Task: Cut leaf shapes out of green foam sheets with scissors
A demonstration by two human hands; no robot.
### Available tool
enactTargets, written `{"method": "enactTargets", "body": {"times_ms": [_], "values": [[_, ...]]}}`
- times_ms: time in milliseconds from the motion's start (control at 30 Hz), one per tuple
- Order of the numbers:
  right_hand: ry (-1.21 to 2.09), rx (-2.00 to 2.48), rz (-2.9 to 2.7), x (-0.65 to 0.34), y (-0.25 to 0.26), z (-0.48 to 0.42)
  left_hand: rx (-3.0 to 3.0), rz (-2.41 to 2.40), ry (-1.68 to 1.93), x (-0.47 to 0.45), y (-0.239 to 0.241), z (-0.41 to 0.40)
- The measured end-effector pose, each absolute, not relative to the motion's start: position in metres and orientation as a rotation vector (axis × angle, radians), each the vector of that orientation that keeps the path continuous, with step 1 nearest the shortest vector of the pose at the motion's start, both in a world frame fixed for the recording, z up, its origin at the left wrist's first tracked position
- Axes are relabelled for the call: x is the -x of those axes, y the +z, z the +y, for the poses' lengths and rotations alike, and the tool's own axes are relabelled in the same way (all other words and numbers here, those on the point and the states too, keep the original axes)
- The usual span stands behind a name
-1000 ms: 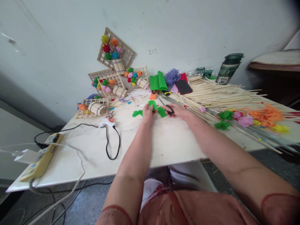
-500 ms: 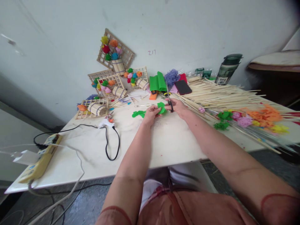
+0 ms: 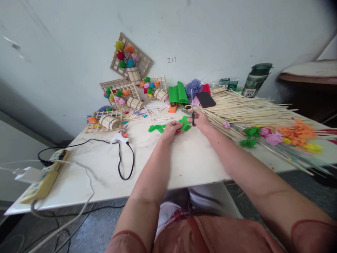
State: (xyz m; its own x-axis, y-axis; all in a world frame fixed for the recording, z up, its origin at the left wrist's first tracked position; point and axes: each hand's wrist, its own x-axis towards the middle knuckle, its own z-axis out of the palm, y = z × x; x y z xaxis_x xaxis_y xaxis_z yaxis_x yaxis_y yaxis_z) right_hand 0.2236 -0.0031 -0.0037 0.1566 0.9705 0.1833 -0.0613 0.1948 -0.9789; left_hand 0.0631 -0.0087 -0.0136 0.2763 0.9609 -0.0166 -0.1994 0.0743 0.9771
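Between the fingers of my left hand (image 3: pixel 172 130) is a piece of green crepe paper (image 3: pixel 186 125), closed on at its left side. My right hand (image 3: pixel 200 120) is wrapped round a pair of scissors (image 3: pixel 193 117) with dark handles, blades pointing up and away from the paper. Its fingertips are close to the paper's right edge; whether they touch it I cannot tell. Cut green paper pieces (image 3: pixel 157 128) lie on the table left of my left hand. Behind the hands is a folded green paper roll (image 3: pixel 178 92).
A white glue gun (image 3: pixel 119 137) with a black cord lies left, near a yellow power strip (image 3: pixel 48 175). Flower-decorated stick lattices (image 3: pixel 131 54) stand at the back. Thin wooden sticks (image 3: pixel 244 105), a phone (image 3: pixel 206 99), a bottle (image 3: pixel 256 80) and paper flowers (image 3: pixel 275 137) occupy the right.
The green paper has turned and shows more of its surface between my hands. The scissors now stand more upright, and my right hand has shifted slightly right.
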Motion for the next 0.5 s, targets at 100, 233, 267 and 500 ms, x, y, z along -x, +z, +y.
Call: {"method": "enactTargets", "body": {"times_ms": [100, 233, 267, 500], "values": [[0.994, 1.105, -1.118, -0.2197, -0.0031, -0.0051, -1.056, 0.862, 1.15, -0.0639, -0.014, -0.0075], [0.977, 1.11, -1.139, -0.2152, -0.0015, -0.0062, -0.968, 0.811, 1.24, -0.0658, -0.013, -0.0074], [0.966, 1.108, -1.143, -0.2147, -0.0013, -0.0056, -0.95, 0.793, 1.253, -0.0661, -0.0125, -0.0076], [0.903, 1.096, -1.133, -0.2144, -0.0057, 0.0025, -0.981, 0.739, 1.161, -0.0645, -0.012, -0.0078]]}}
